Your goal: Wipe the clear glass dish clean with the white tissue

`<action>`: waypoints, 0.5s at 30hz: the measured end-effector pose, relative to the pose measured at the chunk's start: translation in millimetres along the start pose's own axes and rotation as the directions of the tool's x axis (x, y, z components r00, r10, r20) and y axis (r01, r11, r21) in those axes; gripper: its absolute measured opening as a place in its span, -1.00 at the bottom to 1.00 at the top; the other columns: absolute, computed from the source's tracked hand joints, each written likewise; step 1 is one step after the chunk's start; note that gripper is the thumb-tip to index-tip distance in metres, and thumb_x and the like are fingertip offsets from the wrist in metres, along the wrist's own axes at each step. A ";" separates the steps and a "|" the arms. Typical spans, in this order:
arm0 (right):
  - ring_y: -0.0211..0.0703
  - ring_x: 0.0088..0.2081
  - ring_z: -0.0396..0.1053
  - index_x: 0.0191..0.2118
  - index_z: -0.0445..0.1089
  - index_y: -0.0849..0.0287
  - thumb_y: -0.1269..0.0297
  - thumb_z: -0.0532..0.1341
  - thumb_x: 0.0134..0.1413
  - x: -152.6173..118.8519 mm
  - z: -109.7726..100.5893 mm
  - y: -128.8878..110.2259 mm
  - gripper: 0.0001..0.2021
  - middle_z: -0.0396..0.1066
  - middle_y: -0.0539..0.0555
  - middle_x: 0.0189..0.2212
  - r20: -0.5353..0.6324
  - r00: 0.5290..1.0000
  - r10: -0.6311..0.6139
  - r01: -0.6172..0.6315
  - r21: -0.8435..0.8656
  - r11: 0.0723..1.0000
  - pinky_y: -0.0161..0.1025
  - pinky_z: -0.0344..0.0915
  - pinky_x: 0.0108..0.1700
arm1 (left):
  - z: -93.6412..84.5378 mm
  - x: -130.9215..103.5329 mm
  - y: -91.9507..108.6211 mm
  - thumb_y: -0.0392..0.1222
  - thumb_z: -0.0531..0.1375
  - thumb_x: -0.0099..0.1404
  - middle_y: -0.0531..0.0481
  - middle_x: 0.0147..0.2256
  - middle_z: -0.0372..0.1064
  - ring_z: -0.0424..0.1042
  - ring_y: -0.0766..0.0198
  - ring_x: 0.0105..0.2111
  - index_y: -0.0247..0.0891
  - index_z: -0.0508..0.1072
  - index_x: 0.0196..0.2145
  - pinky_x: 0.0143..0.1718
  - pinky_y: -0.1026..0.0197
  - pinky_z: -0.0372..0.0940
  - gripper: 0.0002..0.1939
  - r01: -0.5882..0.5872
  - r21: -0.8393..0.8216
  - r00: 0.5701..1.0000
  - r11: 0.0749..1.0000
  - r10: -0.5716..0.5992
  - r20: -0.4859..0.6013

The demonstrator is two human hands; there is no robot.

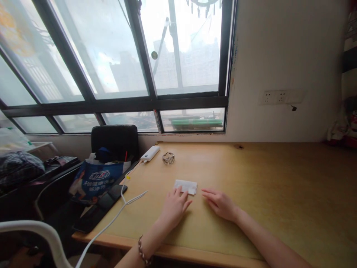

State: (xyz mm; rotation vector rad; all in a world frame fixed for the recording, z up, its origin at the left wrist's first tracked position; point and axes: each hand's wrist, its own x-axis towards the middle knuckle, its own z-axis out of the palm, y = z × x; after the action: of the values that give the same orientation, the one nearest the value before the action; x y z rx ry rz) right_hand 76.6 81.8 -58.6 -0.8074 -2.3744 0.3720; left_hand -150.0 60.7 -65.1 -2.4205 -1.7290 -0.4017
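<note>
A small white folded paper (187, 185) lies flat on the yellow-brown table (279, 186), in front of the person. The left hand (175, 204) is on the near side of the paper. Its fingers are spread and loose, and the tips reach over the edge of the paper. It does not grip it. The right hand (220, 204) is just to the right of the paper and does not touch it. Its fingers are nearly straight, they point at the paper, and they hold nothing. A brown and white bracelet (142, 251) goes around the left wrist.

Past the paper, a bit to the left, sits a shiny ring shaped like a crown (168, 158). Beside it is a white power bank (150, 153) with a plug in its near end. A white cord (110, 222) bends over the left side of the table. A long black thing (102, 208) lies along the left edge. Next to the table, a blue bag (100, 178) is by a black chair (115, 139). Behind is a big window (184, 74).
</note>
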 end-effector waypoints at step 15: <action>-0.14 -0.22 0.34 -0.20 0.35 0.17 0.34 -0.03 0.12 -13.1 -26.8 6.4 -0.76 0.39 0.13 -0.27 -0.411 0.909 0.070 -0.122 -0.101 0.987 -0.18 0.30 -0.16 | 17.4 16.1 -144.3 -0.03 -0.11 0.25 -0.20 0.03 0.12 0.06 -0.05 0.06 -0.12 0.30 -0.07 -0.08 -0.20 0.04 -0.63 0.247 0.004 0.965 0.969 -0.247 0.084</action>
State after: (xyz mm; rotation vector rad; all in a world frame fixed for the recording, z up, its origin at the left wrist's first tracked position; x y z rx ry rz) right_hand 104.5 80.4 -46.3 -0.9591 -1.9853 0.0800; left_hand -278.9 127.5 -82.9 -2.2611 -2.0778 -0.3371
